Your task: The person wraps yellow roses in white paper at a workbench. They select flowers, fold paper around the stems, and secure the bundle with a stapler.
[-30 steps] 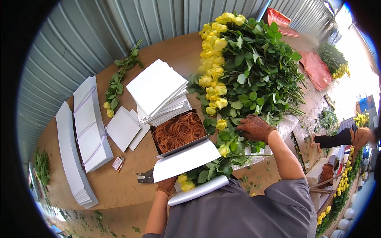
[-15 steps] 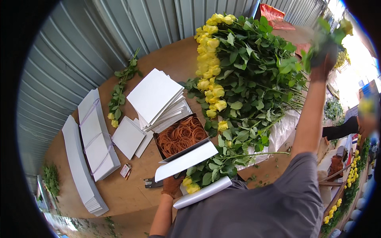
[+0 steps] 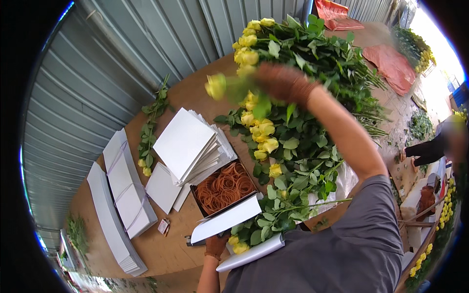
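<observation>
Brown worktop (image 3: 171,250), my brown-gloved right grip (image 3: 285,84) closed on yellow rose (image 3: 215,87), left grip (image 3: 216,246) by rectangular white sheet (image 3: 227,223), can't tell closure.

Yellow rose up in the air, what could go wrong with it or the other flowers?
The yellow rose in the right hand might bump the piled roses and bruise petals; the hand overlaps them in view, though its height is hard to tell. The white wrapping stands open above the lower roses by the left hand, so those might slip out.
</observation>
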Available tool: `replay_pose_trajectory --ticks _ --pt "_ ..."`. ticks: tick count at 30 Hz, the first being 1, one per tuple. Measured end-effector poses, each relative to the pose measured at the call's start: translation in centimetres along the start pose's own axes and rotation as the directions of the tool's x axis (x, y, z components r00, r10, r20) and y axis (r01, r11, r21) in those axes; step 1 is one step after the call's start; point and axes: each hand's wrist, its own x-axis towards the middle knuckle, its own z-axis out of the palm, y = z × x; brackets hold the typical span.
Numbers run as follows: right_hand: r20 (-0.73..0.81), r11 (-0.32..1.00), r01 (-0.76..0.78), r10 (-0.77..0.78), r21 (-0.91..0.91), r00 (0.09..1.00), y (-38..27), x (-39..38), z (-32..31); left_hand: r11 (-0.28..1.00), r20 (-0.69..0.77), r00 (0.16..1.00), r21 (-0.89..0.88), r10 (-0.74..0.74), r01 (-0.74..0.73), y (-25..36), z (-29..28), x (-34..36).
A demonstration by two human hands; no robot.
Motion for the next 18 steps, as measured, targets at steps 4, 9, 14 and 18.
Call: replay_pose_trajectory --ticks 4,9,14,18 --pt "0.198 0.978 -0.203 0.188 0.058 0.962 -4.7 -3.7 6.6 0.997 -0.035 0.997 0.013 0.072 -0.072 0.2 0.2 -0.2" --pt "-0.079 0.955 -0.248 0.263 0.161 0.962 -4.9 -5.5 5.8 0.999 -0.042 0.999 0.018 0.032 -0.031 0.6 0.4 -0.3" --pt "0.074 0.94 -0.341 0.339 0.025 0.938 -6.1 -7.7 2.9 0.997 -0.014 0.999 -0.063 -0.036 0.035 0.5 0.1 -0.8" --pt "0.127 0.843 -0.502 0.529 -0.195 0.839 -5.1 -12.6 4.6 0.998 -0.049 0.997 0.012 0.06 -0.06 -0.7 0.6 -0.9"
